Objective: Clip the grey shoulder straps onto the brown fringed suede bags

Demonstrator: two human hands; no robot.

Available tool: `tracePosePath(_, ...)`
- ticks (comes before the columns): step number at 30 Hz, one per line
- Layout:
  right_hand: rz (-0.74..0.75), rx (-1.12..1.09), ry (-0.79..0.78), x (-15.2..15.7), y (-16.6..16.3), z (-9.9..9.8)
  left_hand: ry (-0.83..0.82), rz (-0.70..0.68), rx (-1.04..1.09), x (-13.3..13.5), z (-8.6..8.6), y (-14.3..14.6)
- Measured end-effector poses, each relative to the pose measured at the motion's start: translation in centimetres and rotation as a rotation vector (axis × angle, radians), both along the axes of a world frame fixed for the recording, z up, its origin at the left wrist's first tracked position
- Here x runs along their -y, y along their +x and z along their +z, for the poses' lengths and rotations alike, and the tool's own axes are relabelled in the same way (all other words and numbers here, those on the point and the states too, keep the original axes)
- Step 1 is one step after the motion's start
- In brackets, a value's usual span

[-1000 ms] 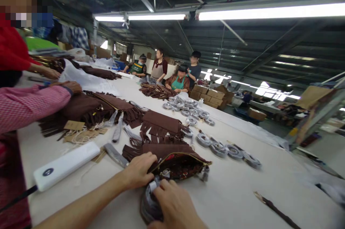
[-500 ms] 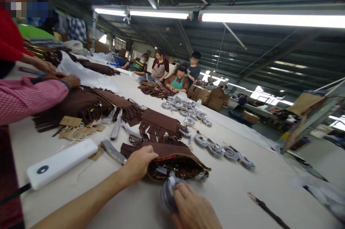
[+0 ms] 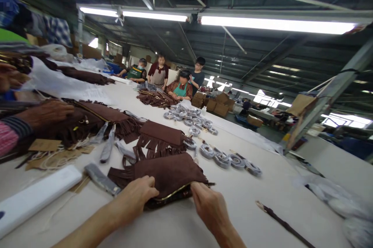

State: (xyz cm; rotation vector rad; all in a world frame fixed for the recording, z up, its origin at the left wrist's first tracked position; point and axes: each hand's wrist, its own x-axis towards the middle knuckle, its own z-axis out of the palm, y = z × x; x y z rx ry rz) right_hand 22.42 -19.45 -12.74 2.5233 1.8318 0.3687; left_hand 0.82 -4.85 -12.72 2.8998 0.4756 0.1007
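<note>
Head cam: I note brown fringed bag (image 3: pixel 171 170) flat on tabletop (image 3: pixel 247 209), twd near edge. L hand (image 3: pixel 141 195): fingers curled, gripping bag's left end by zip (image 3: pixel 176 192). R hand (image 3: pixel 210 203): fingertips pinched on zip side, rt end. Wrapped coils (image 3: pixel 222 163) beyond, twd tabletop's far rt edge.

A row of tube lamps (image 3: pixel 276 25) shines strongly above, and inside its white glare no detail is visible. Around it, the ceiling (image 3: pixel 291 51) is quite dim. At the far right, the windows (image 3: pixel 346 119) are also too bright. The pale counter (image 3: pixel 276 189) receives rather even light, with a soft shadow under the near brown bag (image 3: pixel 171 170). The far background looks soft, and lens distortion stretches the left and right edges.
</note>
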Motion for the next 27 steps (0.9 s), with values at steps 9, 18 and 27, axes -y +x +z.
tracePosePath(9,-0.01,-0.183,-0.111,1.8,7.3,0.4,-0.032,0.014,0.01,6.0,4.3,4.3)
tracePosePath(18,0.18,-0.363,0.076,4.0,4.1,2.7,-0.454,0.262,0.26,9.4,2.5,11.9)
tracePosePath(27,0.166,-0.362,-0.016,4.0,2.4,3.1,0.019,0.111,0.029,11.6,1.7,13.2)
